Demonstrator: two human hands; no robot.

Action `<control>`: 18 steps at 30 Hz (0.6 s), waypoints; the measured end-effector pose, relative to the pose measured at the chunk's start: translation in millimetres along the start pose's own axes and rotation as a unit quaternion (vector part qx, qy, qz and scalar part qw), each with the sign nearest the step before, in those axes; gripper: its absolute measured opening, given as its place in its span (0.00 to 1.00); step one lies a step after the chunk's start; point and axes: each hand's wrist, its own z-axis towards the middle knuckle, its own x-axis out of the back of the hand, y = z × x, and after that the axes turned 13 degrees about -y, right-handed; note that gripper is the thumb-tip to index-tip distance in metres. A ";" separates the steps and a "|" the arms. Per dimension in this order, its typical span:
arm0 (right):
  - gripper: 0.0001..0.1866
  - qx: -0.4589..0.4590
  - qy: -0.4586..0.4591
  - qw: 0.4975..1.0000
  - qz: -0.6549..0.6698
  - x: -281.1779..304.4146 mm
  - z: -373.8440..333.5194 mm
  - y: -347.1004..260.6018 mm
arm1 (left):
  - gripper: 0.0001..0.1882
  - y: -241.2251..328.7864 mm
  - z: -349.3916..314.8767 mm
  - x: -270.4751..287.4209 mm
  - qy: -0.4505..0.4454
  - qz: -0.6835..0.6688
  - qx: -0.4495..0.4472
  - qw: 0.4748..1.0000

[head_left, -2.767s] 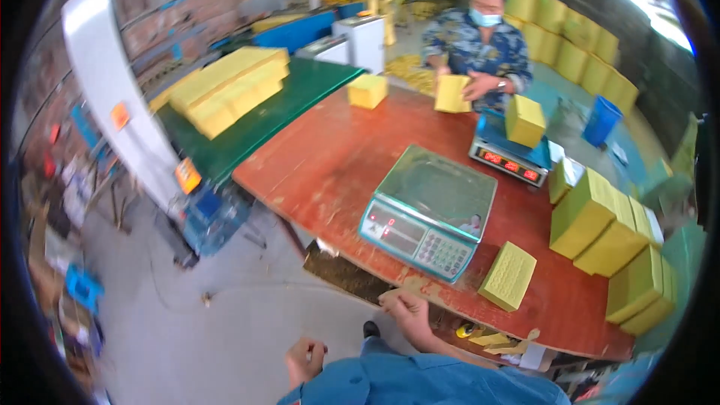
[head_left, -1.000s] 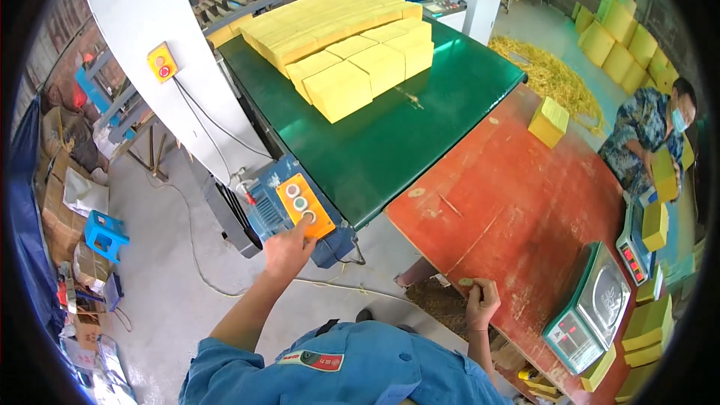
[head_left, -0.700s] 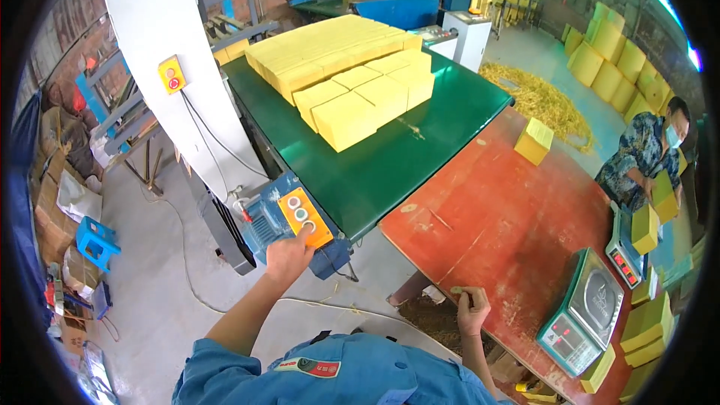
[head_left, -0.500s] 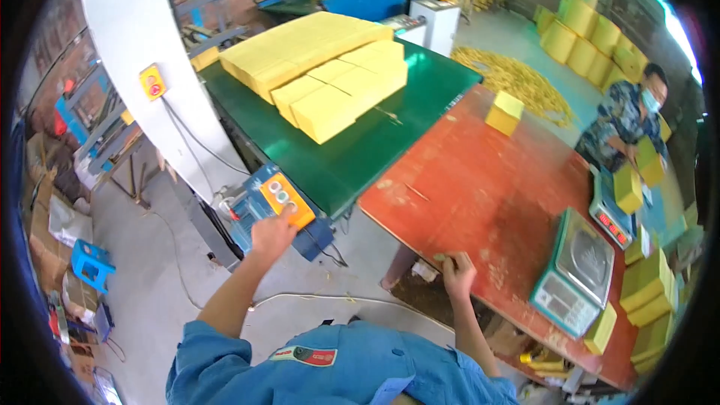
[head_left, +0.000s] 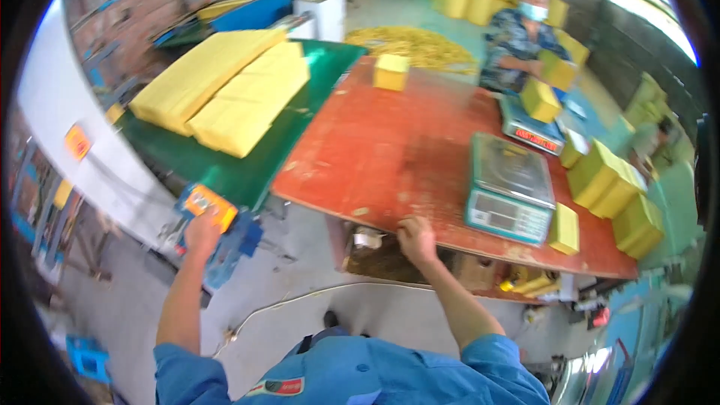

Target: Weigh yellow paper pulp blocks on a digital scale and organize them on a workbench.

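My left hand (head_left: 201, 234) reaches onto an orange push-button panel (head_left: 219, 208) mounted on a blue machine part. Its fingers lie over the panel and are smeared by motion. At the front edge of the red tabletop (head_left: 352, 154) rests my right hand (head_left: 417, 241), fingers curled in; whatever they may hold is hidden. Beyond the panel, a green machine bed (head_left: 326, 79) carries a long yellow stack of sheets (head_left: 206, 82), with a row of yellow blocks (head_left: 251, 101) alongside it.
Right of my right hand stands a teal scale (head_left: 511, 191) with a metal pan. Behind it, a masked person (head_left: 517, 45) handles yellow blocks by a second scale (head_left: 531, 126). More yellow blocks (head_left: 596, 172) line the table's right end. A white cable (head_left: 292, 298) crosses the floor.
My view has swung right, so the table, scales and person appear further left. My left hand stays at the panel and my right hand at the table edge.
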 end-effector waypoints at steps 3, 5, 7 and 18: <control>0.12 -0.016 -0.060 0.998 -0.002 1.7 -5.6 -5.3 | 0.24 8.1 -1.6 7.9 -0.008 0.027 0.006 1.000; 0.15 -0.031 -0.054 0.998 -0.032 8.3 -13.1 -11.5 | 0.25 16.2 3.3 11.0 -0.032 0.051 0.027 0.998; 0.21 -0.043 -0.072 0.994 -0.066 11.8 -12.0 -14.9 | 0.26 16.2 3.7 12.3 -0.029 0.046 0.013 0.998; 0.35 0.016 -0.219 0.959 -0.181 24.8 21.4 -4.0 | 0.27 -9.3 -0.5 27.5 -0.077 0.022 -0.092 0.993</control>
